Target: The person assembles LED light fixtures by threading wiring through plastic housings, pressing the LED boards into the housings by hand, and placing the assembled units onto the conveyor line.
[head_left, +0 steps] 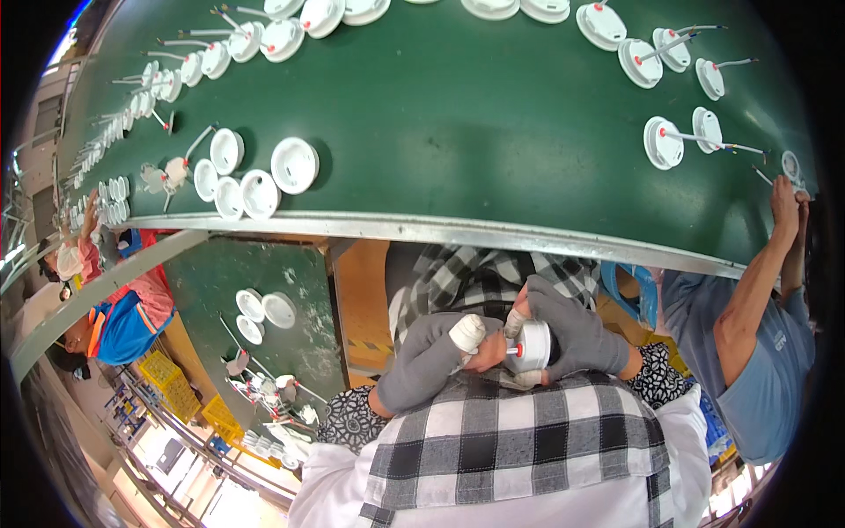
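Both hands are on one part, a white housing [534, 341], above the lap, just off the near edge of the counter [414, 167]. Right hand [576, 330], grey fingerless glove, has its fingers clamped around the housing rim. Left hand [418, 361], same glove, looks to have its fingers together on the short white stub [511, 351] beside the red fitting [519, 350]; the exact contact is partly hidden.

Risks from here, my read:
- Slip: tape on some fingertips dulls feel, and the housing looks smooth. A hard twist or pull on the stub could spin it out of the right hand.
- Drop: nothing rigid visible under the part, only the checked apron [519, 422]. It could roll off the lap.
- Damage: a sideways load on the stub could skew the red fitting; too hard a squeeze could mark the rim.
- Knock-on: open white cups [295, 165] sit close to the metal edge [440, 231]; a swinging left elbow might tip one off.

Cabled caps [640, 63] at far right are well apart, nearer the co-worker [744, 352], so low risk.
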Motion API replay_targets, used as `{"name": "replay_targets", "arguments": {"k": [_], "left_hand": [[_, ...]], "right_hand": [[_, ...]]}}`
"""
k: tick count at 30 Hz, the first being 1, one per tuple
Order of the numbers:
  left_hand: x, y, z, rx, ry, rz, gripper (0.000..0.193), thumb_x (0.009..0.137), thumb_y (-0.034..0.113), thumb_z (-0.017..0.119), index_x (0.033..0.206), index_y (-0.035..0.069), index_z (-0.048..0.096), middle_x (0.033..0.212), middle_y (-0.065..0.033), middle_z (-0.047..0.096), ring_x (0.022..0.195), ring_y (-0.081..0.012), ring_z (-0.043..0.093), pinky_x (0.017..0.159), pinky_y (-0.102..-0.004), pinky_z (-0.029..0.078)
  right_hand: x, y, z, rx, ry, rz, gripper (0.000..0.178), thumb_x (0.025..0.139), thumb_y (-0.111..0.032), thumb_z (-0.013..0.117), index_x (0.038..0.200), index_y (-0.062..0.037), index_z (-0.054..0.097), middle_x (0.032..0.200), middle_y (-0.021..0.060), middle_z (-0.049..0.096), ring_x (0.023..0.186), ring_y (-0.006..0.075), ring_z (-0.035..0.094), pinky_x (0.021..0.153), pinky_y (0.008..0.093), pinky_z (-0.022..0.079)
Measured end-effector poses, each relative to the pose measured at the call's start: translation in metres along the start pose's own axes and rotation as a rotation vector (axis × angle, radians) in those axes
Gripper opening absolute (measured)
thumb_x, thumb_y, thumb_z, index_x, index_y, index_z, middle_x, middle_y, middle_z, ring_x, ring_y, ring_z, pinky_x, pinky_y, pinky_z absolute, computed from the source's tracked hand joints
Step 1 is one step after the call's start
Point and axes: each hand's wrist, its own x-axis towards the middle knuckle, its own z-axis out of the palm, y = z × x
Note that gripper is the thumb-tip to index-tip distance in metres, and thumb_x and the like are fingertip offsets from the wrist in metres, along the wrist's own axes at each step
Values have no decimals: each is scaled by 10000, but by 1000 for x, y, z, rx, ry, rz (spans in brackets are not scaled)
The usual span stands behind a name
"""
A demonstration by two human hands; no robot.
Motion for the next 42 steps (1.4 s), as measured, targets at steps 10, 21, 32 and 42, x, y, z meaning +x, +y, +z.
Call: {"name": "replay_targets", "arguments": {"k": [10,21,32,42], "left_hand": [[29,4,4,1645,157,520,859,565,417,855,1241,30,493,1060,-127,567,1009,-288,579,852,-400,454],[17,2,-8,1074,54,108,932,528,458,874,1271,75,462,1125,-107,586,1025,-285,627,837,-371,507],[15,16,-9,839,-64,-98,1003,587,363,881,1363,13,349,1224,-116,554,1119,-214,571,969,-313,447],[11,18,-11,924,-87,122,957,597,330,888,1347,17,383,1200,-103,598,1068,-204,618,934,-325,489]], "right_hand": [[34,-37,-19,-42,217,76,817,711,-536,754,1212,3,399,1047,214,550,995,358,592,858,423,477],[17,-38,-47,-679,73,-759,369,699,-173,685,1048,-88,605,1043,43,487,1032,211,522,824,384,483],[26,-42,-44,-741,114,-928,291,667,-122,649,946,-39,638,972,40,534,901,215,590,769,318,526],[24,-44,-36,-658,24,-873,272,643,-117,661,889,0,646,916,48,543,871,202,606,746,289,552]]}}
